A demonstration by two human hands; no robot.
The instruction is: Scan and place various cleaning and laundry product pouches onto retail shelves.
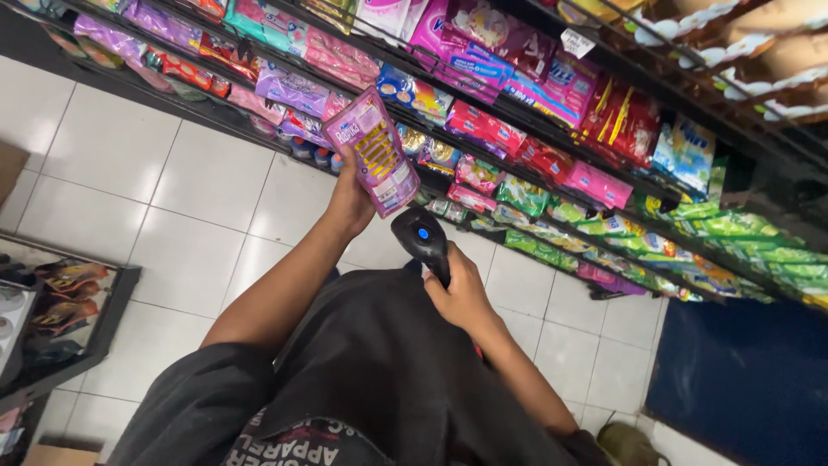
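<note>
Right, so the left hand [349, 200] is up in front of the shelves [552, 103], fingers wrapped round the lower edge of a purple refill pouch [378, 148], holding it tilted with its printed face turned back toward the person. Just below it, the right hand [461, 293] is closed firmly around the grip of a black handheld scanner [421, 237], a blue light glowing on its head, and that head is pointing up at the bottom corner of the pouch. The two are close but apart; scanner and pouch aren't touching.

To my eye this is the reading step, and doing it well comes down to angle and steadiness. The pouch is soft and glossy, so it probably wants to be held flat, not bowed, with the code panel squarely facing the scanner's window. I can't make out from here where the code sits on the pack. If it's under the thumb, the left hand would need to shift its hold toward the edge.

A small gap between the two seems sensible, and the wrist holding the scanner should stay level so glare off the film doesn't spoil the read.

Behind them, pink, green and red packets crowd the racks above a white tiled floor [207, 198].
</note>
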